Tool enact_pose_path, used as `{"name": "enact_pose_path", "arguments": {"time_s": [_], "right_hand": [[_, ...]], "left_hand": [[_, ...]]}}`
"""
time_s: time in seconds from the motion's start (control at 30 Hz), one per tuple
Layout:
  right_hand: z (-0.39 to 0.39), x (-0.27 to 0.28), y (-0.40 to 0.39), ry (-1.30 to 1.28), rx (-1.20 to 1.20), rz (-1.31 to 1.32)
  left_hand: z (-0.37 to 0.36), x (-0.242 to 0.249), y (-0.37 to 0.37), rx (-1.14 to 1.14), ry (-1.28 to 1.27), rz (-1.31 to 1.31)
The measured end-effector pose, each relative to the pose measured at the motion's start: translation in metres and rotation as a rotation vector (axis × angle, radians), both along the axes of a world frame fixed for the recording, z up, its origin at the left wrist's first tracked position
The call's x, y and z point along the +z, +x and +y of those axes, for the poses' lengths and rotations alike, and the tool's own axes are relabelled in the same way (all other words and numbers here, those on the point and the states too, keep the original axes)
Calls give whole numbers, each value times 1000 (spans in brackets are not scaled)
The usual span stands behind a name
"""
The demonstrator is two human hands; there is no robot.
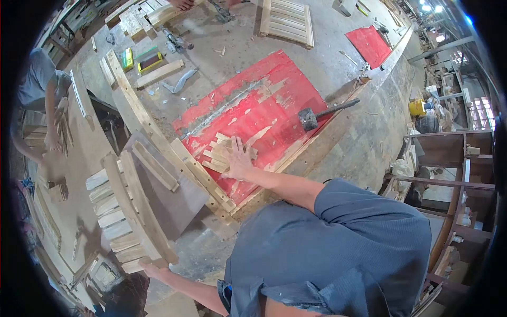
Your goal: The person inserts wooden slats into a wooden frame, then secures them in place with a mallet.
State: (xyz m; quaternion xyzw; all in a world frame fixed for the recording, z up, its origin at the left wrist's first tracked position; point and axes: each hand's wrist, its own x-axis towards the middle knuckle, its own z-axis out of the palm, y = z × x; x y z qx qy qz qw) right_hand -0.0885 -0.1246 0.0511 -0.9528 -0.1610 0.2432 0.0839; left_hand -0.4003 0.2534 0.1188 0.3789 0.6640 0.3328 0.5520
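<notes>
My right hand [240,161] lies flat with fingers spread over a small bunch of short wooden slats [216,154] on the red board [285,79]. At the lower left, my left hand [153,269] is closed on the near end of a slatted wooden frame [140,211], a row of short slats along long rails; its fingertips are partly hidden. A loose wooden strip [156,166] rests beside the frame. A dark-headed mallet [308,119] lies on the red board's right side.
Wooden rails [195,169] border the red board. Beyond are a yellow-edged box [150,62], another slatted panel [287,22] and a small red sheet [368,46]. Another person's arm [51,116] shows at left, and another person's hands [182,4] at the top.
</notes>
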Motion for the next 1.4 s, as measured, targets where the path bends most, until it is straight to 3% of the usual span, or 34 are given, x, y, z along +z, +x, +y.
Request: {"name": "enact_pose_path", "arguments": {"time_s": [0.1,0.2,0.27,0.3,0.33,0.4,0.47,0.57,0.67,0.73,0.77,0.83,0.93,1.03,1.17,1.23,1.27,1.3,1.33,1.4], "right_hand": [[-22,7,16,-74,68,-37],[-23,33,33,-205,106,46],[-49,2,49,-75,83,-38],[-52,17,53,-98,49,-44],[-56,8,59,-104,116,-69],[-59,-19,67,-62,231,-79],[-66,-45,67,-2,304,-54],[-73,-70,81,56,353,-148],[-58,-75,96,199,257,-93],[-28,-39,116,741,-197,658],[1,-10,114,977,-358,780],[66,21,112,1111,-467,868],[142,18,108,1022,-469,998],[159,18,98,792,-351,1107],[112,14,105,839,-108,813],[31,20,105,860,-153,800],[-15,23,104,890,-178,796],[-57,26,101,874,-213,759],[-99,26,96,891,-338,731],[-175,29,91,903,-522,660]], "left_hand": [[-20,11,3,-98,-69,-50],[-32,-4,-24,-302,41,99],[-57,15,-2,-297,-58,182],[-41,-28,-25,-184,-73,53],[-71,-8,-2,-128,-44,-59],[-65,-29,-18,-120,-22,-18],[-75,-10,-5,-196,15,147],[-60,-40,-13,-59,63,169],[-65,-40,-9,-59,56,90],[-63,-45,-11,-52,26,111],[-61,-47,-16,-58,-10,135],[-55,-51,-22,-79,-48,212],[-53,-49,-23,-99,11,226],[-50,-45,-27,-102,82,207],[-55,-13,-11,-175,69,347],[-76,8,21,-333,265,286],[-91,16,43,-368,236,265],[-105,22,71,-535,296,384],[-122,19,96,-711,368,498],[-153,-11,147,-817,303,347]]}}
